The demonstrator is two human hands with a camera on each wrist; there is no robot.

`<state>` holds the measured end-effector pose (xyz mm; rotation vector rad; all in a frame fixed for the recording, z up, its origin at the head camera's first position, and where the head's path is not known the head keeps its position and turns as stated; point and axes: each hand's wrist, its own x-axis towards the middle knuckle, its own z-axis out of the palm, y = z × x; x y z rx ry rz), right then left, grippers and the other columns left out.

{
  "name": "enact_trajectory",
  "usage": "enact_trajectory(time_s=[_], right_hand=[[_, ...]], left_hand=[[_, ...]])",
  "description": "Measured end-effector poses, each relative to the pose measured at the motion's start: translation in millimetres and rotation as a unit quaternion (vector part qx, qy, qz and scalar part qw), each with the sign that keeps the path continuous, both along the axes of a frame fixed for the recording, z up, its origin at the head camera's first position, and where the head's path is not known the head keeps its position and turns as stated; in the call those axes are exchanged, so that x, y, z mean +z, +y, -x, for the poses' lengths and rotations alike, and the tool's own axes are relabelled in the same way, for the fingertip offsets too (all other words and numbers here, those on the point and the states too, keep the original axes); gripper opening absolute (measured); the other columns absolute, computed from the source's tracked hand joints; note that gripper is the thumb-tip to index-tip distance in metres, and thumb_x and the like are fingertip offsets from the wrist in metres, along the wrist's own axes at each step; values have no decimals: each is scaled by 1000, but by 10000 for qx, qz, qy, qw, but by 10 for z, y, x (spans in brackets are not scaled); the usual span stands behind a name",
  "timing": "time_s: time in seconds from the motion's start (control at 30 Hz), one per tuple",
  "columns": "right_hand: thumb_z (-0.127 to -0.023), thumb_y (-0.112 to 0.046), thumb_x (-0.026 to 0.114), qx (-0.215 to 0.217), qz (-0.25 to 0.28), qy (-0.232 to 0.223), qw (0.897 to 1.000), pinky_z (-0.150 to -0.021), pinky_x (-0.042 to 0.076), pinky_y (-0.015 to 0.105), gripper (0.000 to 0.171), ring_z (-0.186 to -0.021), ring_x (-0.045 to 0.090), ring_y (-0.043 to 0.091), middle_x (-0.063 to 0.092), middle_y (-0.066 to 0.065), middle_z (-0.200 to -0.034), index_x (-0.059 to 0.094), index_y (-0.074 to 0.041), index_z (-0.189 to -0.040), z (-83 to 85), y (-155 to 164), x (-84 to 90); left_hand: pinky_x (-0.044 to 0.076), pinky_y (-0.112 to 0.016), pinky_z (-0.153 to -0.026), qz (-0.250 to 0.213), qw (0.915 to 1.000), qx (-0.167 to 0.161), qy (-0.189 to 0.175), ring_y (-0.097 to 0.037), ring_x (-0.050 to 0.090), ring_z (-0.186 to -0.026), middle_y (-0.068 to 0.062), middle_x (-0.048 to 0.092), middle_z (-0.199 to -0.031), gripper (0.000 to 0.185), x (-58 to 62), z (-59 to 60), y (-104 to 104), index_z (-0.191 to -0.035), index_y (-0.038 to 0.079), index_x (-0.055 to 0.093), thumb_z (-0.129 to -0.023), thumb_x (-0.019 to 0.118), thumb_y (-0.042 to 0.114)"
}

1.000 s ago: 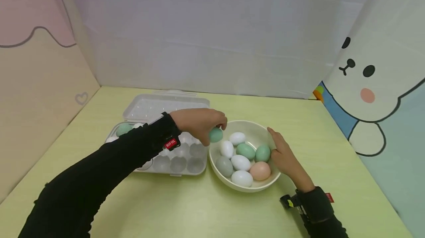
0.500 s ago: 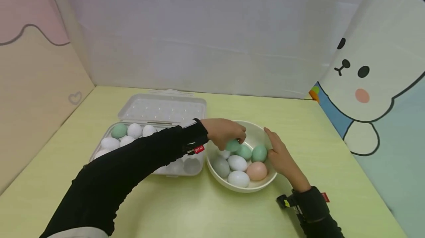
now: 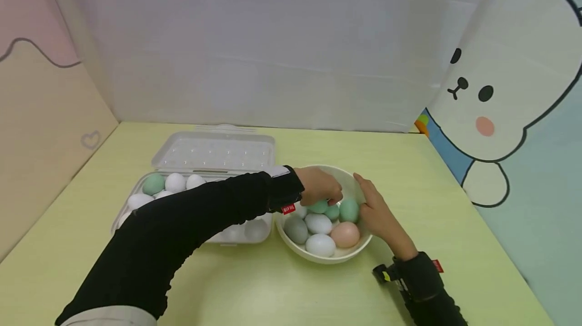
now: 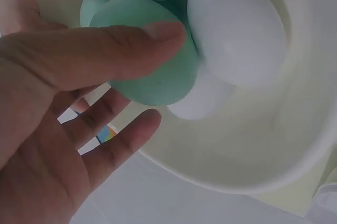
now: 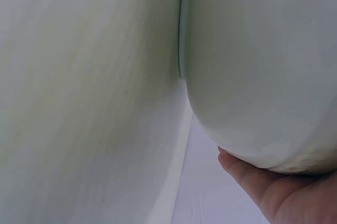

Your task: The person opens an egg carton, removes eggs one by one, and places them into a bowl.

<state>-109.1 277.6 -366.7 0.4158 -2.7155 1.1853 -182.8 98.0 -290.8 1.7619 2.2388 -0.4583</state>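
Observation:
My left hand (image 3: 320,185) reaches into a cream bowl (image 3: 291,246) from the left. Its thumb lies across a green egg (image 4: 158,87) resting against other eggs, and the other fingers reach round the far side, partly hidden. White eggs (image 4: 237,29), an orange-pink egg (image 3: 345,235), a grey-green egg (image 3: 296,230) and more green ones lie around it in the bowl. My right hand (image 3: 381,219) holds the bowl's right rim, thumb over the edge and a finger (image 5: 245,174) against the outer wall.
Left of the bowl stands an egg carton with its clear lid (image 3: 215,150) raised at the back. White eggs (image 3: 175,183) and a green egg (image 3: 153,184) sit in its left cups; my left sleeve (image 3: 200,215) covers much of it. Walls rise behind and at both sides.
My left hand has carried the green egg from the bowl's left rim rightward and down among the other eggs. My right hand has stayed on the bowl's rim.

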Motion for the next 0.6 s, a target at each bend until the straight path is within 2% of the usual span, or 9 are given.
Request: enact_trajectory(time_s=[0.17,0.27,0.43,0.6], right_hand=[[-74,15,32,26,-10,-96,10000,-100,27,61,69,-124,35,49,33,35,-136,23,14,-143,13,-36,26],[-74,15,31,10,-39,-120,9999,-101,27,61,69,-125,34,49,33,35,-136,23,14,-143,20,-37,27],[-74,15,32,-13,-70,-76,9999,-100,27,61,69,-124,35,48,35,35,-135,24,15,-143,12,-33,23],[-75,14,32,-13,-63,-27,10000,-100,27,62,68,-124,35,49,35,35,-135,24,15,-142,-11,-25,23]], left_hand=[[43,-24,-81,110,9999,22,-41,-14,52,-98,2,60,-111,37,-11,11,1,-109,13,66,-78,69,-6],[42,-22,-78,94,9999,52,-100,-12,51,-92,1,59,-108,27,-27,26,8,-107,12,66,-84,65,-2],[38,-21,-72,-99,9999,-13,-38,-10,47,-81,2,57,-99,17,-140,74,25,-102,11,65,-89,60,1],[36,-20,-70,-15,10000,48,-80,-10,45,-77,4,52,-90,14,-228,121,81,-100,11,62,-91,58,1]])
